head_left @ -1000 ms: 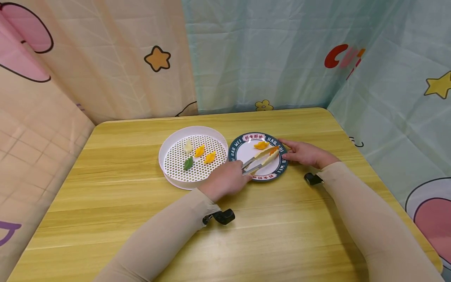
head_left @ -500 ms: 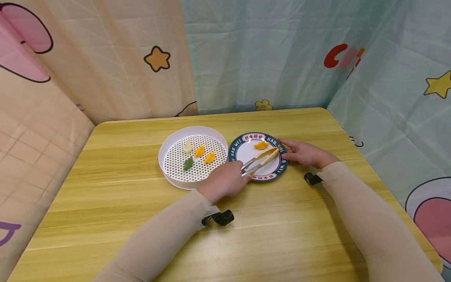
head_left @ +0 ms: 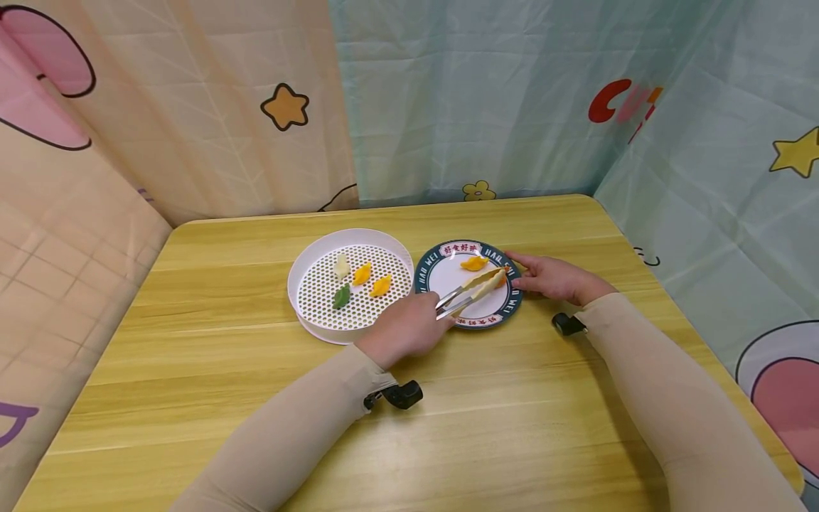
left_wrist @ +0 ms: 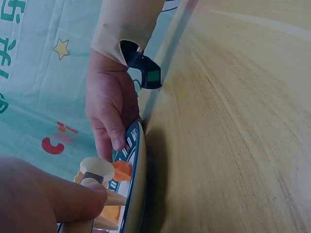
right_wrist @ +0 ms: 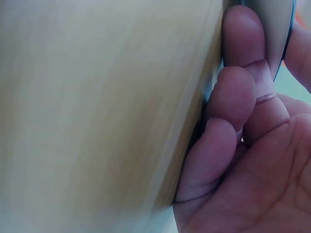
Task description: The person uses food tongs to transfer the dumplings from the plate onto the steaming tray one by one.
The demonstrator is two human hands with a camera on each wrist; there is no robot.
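My left hand [head_left: 409, 323] grips metal tongs [head_left: 466, 293] with cream tips, reaching over a white plate [head_left: 441, 281] with a dark green lettered rim. An orange piece [head_left: 504, 282] lies at the tong tips on the plate's right side; the left wrist view shows this orange piece [left_wrist: 122, 171] by the tips too. Farther back on the plate sits a yellow-orange dumpling-shaped piece [head_left: 474, 264]. My right hand [head_left: 557, 279] holds the plate's right rim, thumb above. In the right wrist view, its curled fingers [right_wrist: 243, 36] lie against the plate's underside [right_wrist: 272, 34].
Left of the plate stands a round white perforated tray [head_left: 301, 313] with a raised wall. In it lie a pale piece [head_left: 342, 267], a green piece [head_left: 342, 296] and two yellow pieces [head_left: 380, 286]. Patterned curtains [head_left: 448, 107] border the wooden table [head_left: 486, 427].
The tongs and left hand have drawn back slightly to the left. The orange piece now shows more to the right of the tips. The right hand and plate have stayed put.
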